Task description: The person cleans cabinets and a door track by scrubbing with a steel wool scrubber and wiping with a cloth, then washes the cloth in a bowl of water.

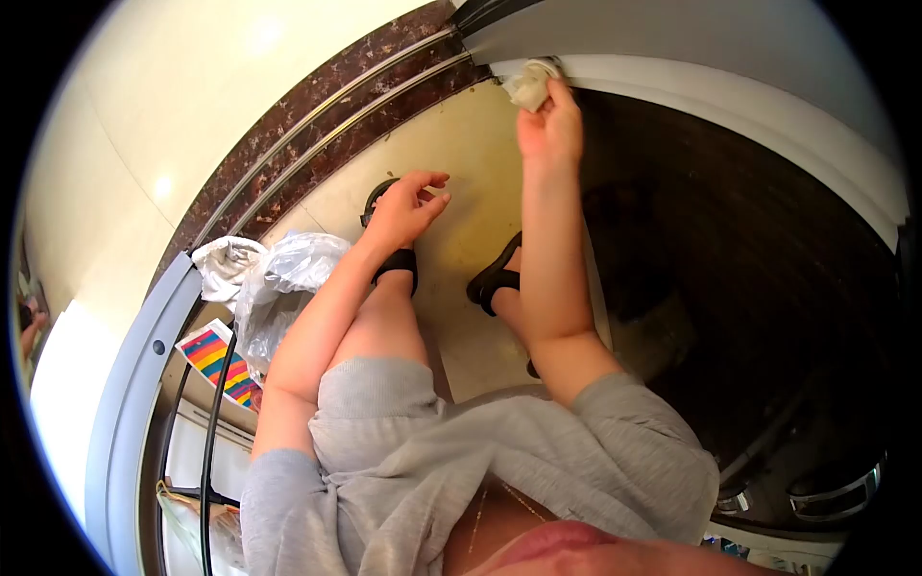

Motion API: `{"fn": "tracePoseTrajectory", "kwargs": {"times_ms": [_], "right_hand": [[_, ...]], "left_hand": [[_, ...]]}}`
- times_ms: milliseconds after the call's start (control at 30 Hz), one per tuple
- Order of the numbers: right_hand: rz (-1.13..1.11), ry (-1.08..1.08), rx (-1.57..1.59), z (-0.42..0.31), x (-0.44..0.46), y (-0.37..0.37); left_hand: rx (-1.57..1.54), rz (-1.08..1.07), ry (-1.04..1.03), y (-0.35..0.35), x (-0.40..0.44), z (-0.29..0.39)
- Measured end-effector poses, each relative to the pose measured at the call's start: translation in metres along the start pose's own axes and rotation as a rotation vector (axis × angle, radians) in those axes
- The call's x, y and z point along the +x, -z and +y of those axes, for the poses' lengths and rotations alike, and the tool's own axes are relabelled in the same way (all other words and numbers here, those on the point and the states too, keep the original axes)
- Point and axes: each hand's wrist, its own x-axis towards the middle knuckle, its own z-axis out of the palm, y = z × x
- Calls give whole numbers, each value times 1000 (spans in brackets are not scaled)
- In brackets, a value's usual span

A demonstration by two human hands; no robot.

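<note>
A crumpled off-white cloth (531, 86) is pinched in my right hand (551, 130), stretched far forward. The cloth is up against the white ledge (615, 69) at the foot of the grey panel (663, 29). My left hand (408, 209) hangs over my left foot with its fingers loosely bent and apart, holding nothing. Beneath it, a dark sandal (376, 197) partly shows on the tiled floor (461, 182).
A whitish plastic bag (288, 278) and a white cloth (227, 264) lie at my left, by a rack with black bars (213, 432). A striped colourful sheet (219, 360) sits below them. Dark glossy surface (730, 288) fills the right. Metal tracks (355, 94) edge the floor ahead.
</note>
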Motion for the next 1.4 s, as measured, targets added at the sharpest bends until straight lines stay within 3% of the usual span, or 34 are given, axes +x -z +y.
{"fn": "tracePoseTrajectory", "kwargs": {"times_ms": [133, 233, 267, 367, 500, 567, 600, 733, 833, 867, 967, 1133, 1233, 1367, 1400], "right_hand": [[-196, 62, -33, -23, -26, -10], [29, 42, -80, 8, 4, 0], [-117, 55, -103, 2, 0, -1], [-169, 147, -141, -21, -28, -14], [65, 105, -145, 4, -2, 1], [-128, 207, -139, -12, -27, -14], [-78, 234, -123, -17, -31, -17], [50, 164, -164, 1, -14, -7], [-27, 225, -59, -16, -34, -25], [-145, 198, -69, -11, -24, -14], [37, 54, -71, 5, -2, -1], [-218, 197, -57, -32, -40, -22], [-129, 36, -135, -3, -7, 1], [49, -504, 41, 20, 21, 35], [61, -524, 8, 29, 25, 42]], "left_hand": [[-30, 11, 5, -2, -2, -12], [16, -10, 24, 3, -4, 5], [-13, -13, 6, 4, -5, 6], [-62, 26, 3, 2, -4, -8], [-13, 18, -10, 4, -2, -3], [-5, 25, -34, 3, -3, -4], [-27, 32, -3, 2, -5, -7], [-26, 26, 41, 0, -2, -7], [-11, 35, -14, 3, -4, -1], [-21, 18, 11, 5, -3, -2], [-17, 43, 3, 3, -1, -3], [-56, 17, 27, 4, -1, -5], [-12, 0, 21, 1, 0, -9], [-50, 17, 7, 2, 1, -12], [-39, 18, 15, 2, 2, -12]]}}
